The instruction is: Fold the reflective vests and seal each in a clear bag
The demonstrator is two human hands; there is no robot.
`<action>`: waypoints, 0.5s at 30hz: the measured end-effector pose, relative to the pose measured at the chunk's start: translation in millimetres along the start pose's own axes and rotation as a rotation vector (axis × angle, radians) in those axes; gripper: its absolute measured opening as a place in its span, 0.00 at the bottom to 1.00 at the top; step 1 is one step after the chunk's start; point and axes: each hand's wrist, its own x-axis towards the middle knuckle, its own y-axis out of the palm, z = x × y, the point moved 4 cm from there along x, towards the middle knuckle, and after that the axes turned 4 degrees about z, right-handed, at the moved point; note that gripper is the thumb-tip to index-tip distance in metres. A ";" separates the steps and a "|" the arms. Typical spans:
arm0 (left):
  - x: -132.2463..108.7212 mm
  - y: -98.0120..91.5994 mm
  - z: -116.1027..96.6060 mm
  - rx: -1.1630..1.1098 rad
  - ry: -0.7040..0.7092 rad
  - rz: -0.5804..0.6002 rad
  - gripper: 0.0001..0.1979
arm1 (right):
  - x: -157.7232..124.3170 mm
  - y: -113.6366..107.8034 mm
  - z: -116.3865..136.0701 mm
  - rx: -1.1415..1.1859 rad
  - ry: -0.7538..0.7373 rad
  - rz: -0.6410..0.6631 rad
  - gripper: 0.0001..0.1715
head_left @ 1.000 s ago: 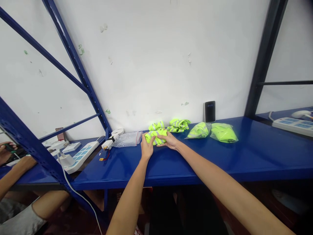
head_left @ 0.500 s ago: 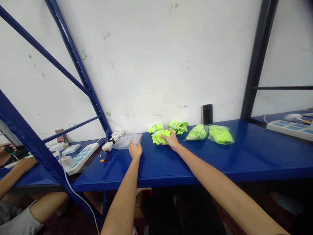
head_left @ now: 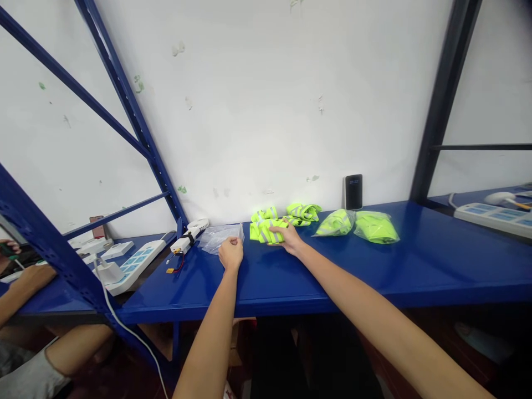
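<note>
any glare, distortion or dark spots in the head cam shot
Head view: wide-angle bending tilts the blue shelf posts outward; soft sheen on the blue shelf top; the space under it is nearly black; the left hand at the clear plastic bag and the right hand on the folded yellow vest look evenly lit and sharp.

Blue shelf point(head_left: 436, 266): two bagged yellow-green bundles point(head_left: 357, 225) lie side by side near the back edge, a dark power bank point(head_left: 354, 192) upright against the wall just behind them. Two loose folded vests point(head_left: 305, 212) lie at the back edge, centre. Near the left end, a small white fan point(head_left: 189, 235); past that end, a power strip point(head_left: 133, 266) and another person's arms point(head_left: 25, 288).
</note>
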 end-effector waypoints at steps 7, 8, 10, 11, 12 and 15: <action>-6.3 16.2 -16.7 0.017 0.265 0.326 0.11 | -2.6 8.1 3.3 0.236 0.167 0.160 0.14; -7.1 16.3 -18.5 0.016 0.285 0.344 0.11 | -3.0 9.5 1.8 0.212 0.175 0.179 0.14; -9.0 15.4 -22.3 -0.001 0.326 0.374 0.11 | -3.3 11.1 -1.8 0.146 0.179 0.191 0.15; -10.0 14.3 -24.3 -0.018 0.349 0.381 0.11 | -3.0 11.0 -3.6 0.112 0.178 0.176 0.16; -11.0 12.8 -26.1 -0.037 0.372 0.375 0.11 | -2.7 10.2 -5.3 0.083 0.177 0.149 0.18; -13.1 7.4 -29.2 -0.092 0.406 0.300 0.13 | -1.2 6.1 -7.4 0.039 0.154 0.051 0.23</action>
